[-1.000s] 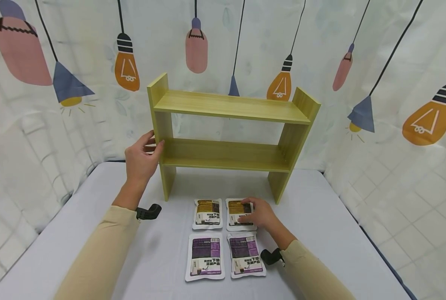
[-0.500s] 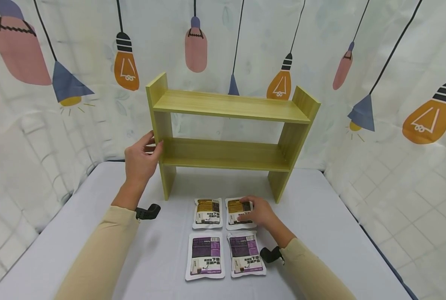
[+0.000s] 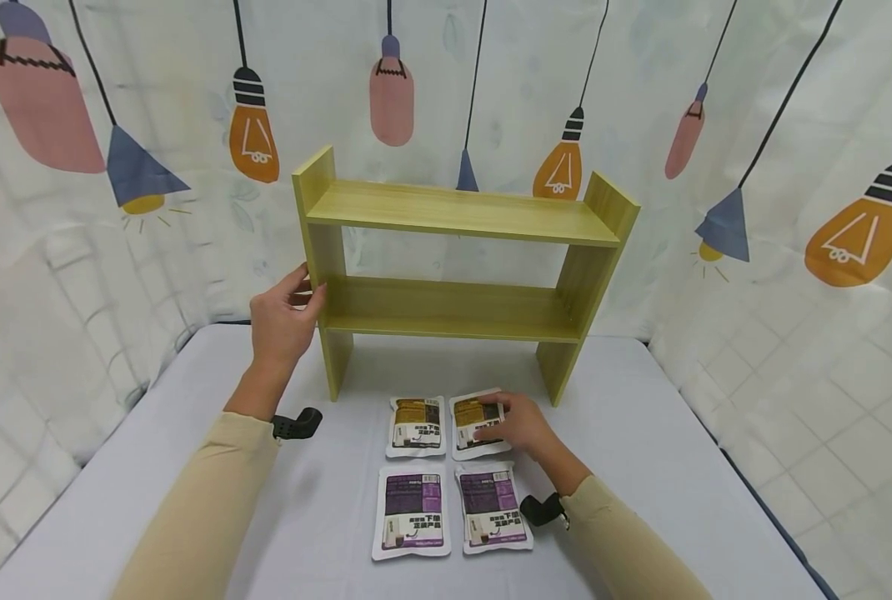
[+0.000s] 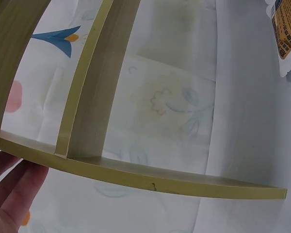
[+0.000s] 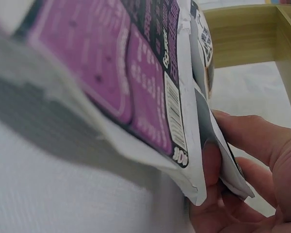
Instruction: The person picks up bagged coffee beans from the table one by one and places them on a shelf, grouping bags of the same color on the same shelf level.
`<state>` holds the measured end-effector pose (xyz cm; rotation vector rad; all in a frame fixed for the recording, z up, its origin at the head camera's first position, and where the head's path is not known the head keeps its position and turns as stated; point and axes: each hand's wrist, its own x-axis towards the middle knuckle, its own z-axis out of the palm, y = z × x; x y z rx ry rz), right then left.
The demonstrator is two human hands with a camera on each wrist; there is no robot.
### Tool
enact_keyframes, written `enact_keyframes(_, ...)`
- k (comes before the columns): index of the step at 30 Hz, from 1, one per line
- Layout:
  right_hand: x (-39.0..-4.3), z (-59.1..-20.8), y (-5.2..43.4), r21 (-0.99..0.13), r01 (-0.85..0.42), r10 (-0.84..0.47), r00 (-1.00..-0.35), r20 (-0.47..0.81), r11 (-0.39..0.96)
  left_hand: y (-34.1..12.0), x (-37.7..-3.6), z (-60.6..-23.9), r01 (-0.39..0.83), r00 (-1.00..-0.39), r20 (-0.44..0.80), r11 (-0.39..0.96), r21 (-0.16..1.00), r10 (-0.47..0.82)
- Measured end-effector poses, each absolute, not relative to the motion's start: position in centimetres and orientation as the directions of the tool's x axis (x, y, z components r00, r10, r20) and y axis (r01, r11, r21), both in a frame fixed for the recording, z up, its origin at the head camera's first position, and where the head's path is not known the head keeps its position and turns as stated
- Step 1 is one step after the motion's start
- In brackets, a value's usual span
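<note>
My left hand grips the left side panel of a light wooden shelf; in the left wrist view its fingers lie on the panel's outer face. With thumb and fingers, my right hand pinches the right edge of a white pouch with a brown-gold label. That pouch is slightly tilted, and the right wrist view has fingers beneath its edge. A matching gold-label pouch lies to its left. Nearer me lie two purple-label pouches, a left purple pouch and a right purple pouch.
The two-tier shelf stands at the back of a table with a white cloth. Behind it hangs a pale curtain printed with lamps and bulbs. Black camera mounts are strapped to both wrists.
The right gold-label pouch has tilted a little, its right side rising in my right hand's pinch. My left hand and the shelf have stayed where they were.
</note>
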<state>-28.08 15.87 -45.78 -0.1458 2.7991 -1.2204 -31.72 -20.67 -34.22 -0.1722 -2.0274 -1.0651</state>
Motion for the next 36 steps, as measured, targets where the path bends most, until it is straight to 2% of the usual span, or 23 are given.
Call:
enact_keyframes(20,-28.1,-46.9,17.1,-0.85,-0.056,-0.11,-0.994,-0.003,0.524,-20.6,-31.7,-34.3,0.445,-0.648,0.72,0.645,0.621,-0.247)
enact_keyframes(36,-27.2,-44.9,17.5,-0.875,-0.052,-0.1,-0.995,0.004,0.481,-20.6,-31.6,-34.2,0.432,-0.666,0.702,0.638,0.638,-0.252)
